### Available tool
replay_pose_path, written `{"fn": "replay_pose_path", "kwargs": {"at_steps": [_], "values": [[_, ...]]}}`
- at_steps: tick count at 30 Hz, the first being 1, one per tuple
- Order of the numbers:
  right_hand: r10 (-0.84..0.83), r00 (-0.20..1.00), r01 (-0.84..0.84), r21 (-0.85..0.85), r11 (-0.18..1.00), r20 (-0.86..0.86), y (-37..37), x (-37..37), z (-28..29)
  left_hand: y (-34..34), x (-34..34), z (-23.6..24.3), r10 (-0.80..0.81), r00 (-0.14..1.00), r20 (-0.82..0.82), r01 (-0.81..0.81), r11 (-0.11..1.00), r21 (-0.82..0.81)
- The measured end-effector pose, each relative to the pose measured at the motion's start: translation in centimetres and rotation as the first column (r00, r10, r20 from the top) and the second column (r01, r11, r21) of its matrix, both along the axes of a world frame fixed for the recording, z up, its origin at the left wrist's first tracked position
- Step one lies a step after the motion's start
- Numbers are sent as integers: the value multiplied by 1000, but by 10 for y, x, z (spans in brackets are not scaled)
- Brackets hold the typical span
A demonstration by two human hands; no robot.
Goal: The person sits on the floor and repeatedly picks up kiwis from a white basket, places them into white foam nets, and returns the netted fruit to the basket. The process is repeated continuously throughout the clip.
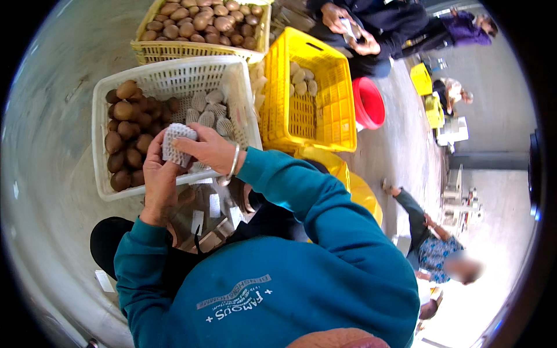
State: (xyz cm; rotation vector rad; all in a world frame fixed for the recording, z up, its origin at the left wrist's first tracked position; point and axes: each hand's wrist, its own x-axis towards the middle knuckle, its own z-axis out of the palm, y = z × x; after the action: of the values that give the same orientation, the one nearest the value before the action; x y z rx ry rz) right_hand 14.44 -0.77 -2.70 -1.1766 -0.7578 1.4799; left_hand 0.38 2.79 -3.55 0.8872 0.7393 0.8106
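Observation:
My left hand (159, 180) and my right hand (212, 148) both close on a white foam net sleeve (174, 152), held just above the white crate (174, 65). The right thumb presses on the sleeve's front; whether a fruit sits inside it I cannot tell. Bare brown kiwifruit (132, 156) are heaped on the crate's left side. On its right side lie several kiwifruit in foam net sleeves (216, 110). A bangle circles my right wrist.
Behind stands a cream crate (203, 54) full of kiwifruit. To the right, a yellow crate (336, 93) holds several sleeved fruits, beside a red bucket (368, 103). A co-worker's hands (348, 29) hold something pale beyond it. Other people are farther right.

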Motion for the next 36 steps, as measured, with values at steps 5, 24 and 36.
{"fn": "replay_pose_path", "kwargs": {"at_steps": [5, 24, 36], "values": [[-85, 968, 98, -41, 994, 236, 1, -11, -4, 1, -8, -6, -90, 996, -16, 90, 995, 31], [-186, 294, -491, 315, 812, 938, -5, 14, -30, -5, -6, 0, -355, 934, 47, 354, 892, -282], [238, -424, -97, -305, 947, 874, 33, 86, -119, -26, -27, -11, -415, 467, -781, 880, 303, 366]]}}
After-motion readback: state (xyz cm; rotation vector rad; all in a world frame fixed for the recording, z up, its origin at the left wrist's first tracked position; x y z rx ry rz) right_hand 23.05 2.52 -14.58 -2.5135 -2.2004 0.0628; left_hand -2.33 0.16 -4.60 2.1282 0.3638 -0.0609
